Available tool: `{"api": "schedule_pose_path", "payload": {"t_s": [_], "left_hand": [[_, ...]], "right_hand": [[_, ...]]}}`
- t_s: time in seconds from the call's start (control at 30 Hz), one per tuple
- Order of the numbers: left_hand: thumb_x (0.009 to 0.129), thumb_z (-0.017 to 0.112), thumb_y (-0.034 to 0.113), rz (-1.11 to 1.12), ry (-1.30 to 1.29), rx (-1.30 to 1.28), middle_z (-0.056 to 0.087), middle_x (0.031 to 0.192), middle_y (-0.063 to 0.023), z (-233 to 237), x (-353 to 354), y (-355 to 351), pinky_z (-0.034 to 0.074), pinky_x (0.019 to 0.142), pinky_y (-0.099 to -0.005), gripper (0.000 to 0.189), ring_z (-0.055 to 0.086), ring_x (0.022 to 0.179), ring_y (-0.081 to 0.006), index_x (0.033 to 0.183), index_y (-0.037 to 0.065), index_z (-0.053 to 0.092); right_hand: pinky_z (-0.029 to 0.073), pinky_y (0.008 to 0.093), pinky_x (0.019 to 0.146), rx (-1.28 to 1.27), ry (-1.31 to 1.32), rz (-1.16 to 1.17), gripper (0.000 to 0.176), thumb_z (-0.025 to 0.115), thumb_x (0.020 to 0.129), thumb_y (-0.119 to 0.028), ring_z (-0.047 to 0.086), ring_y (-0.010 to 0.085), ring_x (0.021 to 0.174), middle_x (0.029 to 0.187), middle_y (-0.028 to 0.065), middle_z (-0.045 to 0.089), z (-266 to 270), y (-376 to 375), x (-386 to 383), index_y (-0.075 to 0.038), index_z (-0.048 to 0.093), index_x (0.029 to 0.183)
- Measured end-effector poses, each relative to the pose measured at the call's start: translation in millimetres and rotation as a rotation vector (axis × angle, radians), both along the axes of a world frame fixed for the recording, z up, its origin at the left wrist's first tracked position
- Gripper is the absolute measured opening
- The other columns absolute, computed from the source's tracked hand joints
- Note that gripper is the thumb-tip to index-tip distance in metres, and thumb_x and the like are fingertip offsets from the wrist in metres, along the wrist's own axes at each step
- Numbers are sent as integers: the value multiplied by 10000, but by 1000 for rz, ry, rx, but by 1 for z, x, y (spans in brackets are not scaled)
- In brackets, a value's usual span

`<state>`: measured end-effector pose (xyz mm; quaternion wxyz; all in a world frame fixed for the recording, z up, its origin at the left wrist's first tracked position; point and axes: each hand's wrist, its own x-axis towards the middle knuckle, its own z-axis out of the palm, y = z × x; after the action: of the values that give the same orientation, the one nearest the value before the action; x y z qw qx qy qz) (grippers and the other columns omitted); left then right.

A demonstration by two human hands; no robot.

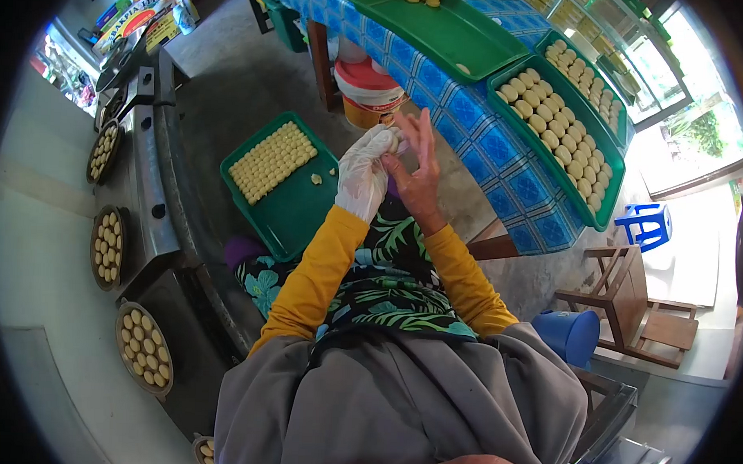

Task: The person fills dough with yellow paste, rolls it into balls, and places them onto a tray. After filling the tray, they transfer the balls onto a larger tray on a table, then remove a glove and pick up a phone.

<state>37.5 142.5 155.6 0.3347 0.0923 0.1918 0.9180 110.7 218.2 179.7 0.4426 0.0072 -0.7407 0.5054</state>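
Observation:
In front of my lap, my left hand (364, 170), in a thin white glove, is closed with its fingers curled around a pale piece of dough, mostly hidden. My bare right hand (418, 175) meets it, fingers stretched out and thumb against the gloved fingertips. To the left of both hands sits a green tray (286, 221) with small dough balls (273, 161) packed in rows. Two loose dough bits (316, 179) lie apart from the rows.
A table with a blue checked cloth (473, 125) carries green trays (611, 209) of round buns (559, 132). Round pans (145, 351) of buns line the stove (149, 159) at left. Under the table stands a red-lidded bucket (368, 85); a wooden chair (623, 298) is at right.

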Motion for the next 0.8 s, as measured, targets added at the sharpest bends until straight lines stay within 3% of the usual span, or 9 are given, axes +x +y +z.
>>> {"api": "schedule_pose_path", "payload": {"t_s": [0.1, 0.13, 0.2, 0.23, 0.27, 0.3, 0.57, 0.63, 0.8], "left_hand": [[889, 593, -6, -92, 168, 48, 644, 1046, -91, -7, -9, 0, 500, 935, -335, 256, 612, 1019, -186, 1141, -50, 593], [873, 616, 9, 242, 575, -316, 646, 1073, -66, 4, 9, -4, 492, 897, -314, 258, 609, 1007, -169, 1128, -33, 616], [880, 630, 55, -8, 67, -311, 637, 1051, -73, 24, 10, 4, 505, 826, -272, 268, 624, 945, -161, 1125, -53, 611], [885, 632, 65, -37, 162, -300, 636, 1037, -89, 13, 5, 4, 515, 815, -268, 273, 629, 926, -173, 1122, -67, 604], [882, 623, 53, 150, 408, -359, 632, 1038, -101, 1, 10, 3, 512, 824, -272, 250, 627, 932, -175, 1102, -64, 605], [880, 609, 46, 19, 213, -295, 623, 1064, -120, 9, 7, 2, 514, 837, -285, 244, 619, 959, -179, 1096, -69, 600], [893, 626, 74, -141, -34, -162, 623, 1088, -116, 12, 11, 15, 512, 824, -307, 221, 606, 987, -201, 1086, -32, 601], [891, 648, 86, -274, 0, -144, 635, 1052, -102, 9, 7, 10, 510, 752, -290, 225, 617, 933, -201, 1087, -15, 604], [906, 636, 95, -201, -62, -260, 650, 1012, -91, -4, -2, 5, 500, 717, -280, 229, 632, 871, -198, 1103, -17, 600]], "right_hand": [[321, 407, 1084, 338, -99, -204, 757, 719, 817, -175, 471, 341, 1251, 1349, 193, 522, -19, 16, 5, 29, 342, 1440], [329, 405, 1077, 415, -67, -251, 749, 726, 804, -165, 485, 345, 1229, 1348, 195, 514, -24, 23, 3, 29, 364, 1430], [346, 407, 1052, 305, -111, -176, 778, 746, 768, -157, 485, 341, 1204, 1350, 202, 494, -18, 24, 9, 20, 375, 1429], [342, 410, 1043, 310, -117, -197, 798, 749, 760, -161, 479, 329, 1198, 1342, 185, 508, -19, 20, 11, 16, 364, 1437], [338, 413, 1035, 315, -120, -201, 818, 752, 752, -166, 474, 316, 1191, 1334, 169, 522, -18, 20, 15, 11, 354, 1444], [338, 413, 1035, 332, -102, -257, 818, 752, 752, -166, 474, 316, 1191, 1334, 169, 522, -13, 22, 20, 11, 354, 1444], [286, 424, 1061, 308, -142, -231, 882, 758, 750, -188, 466, 286, 1200, 1266, 73, 600, -11, 26, 25, -8, 293, 1477], [291, 425, 1051, 296, -168, -197, 866, 751, 757, -196, 474, 280, 1182, 1248, 66, 612, -13, 28, 29, -9, 303, 1474], [302, 424, 1025, 327, -88, -251, 834, 736, 776, -231, 487, 276, 1154, 1225, 62, 630, -8, 21, 36, -10, 326, 1468]]}}
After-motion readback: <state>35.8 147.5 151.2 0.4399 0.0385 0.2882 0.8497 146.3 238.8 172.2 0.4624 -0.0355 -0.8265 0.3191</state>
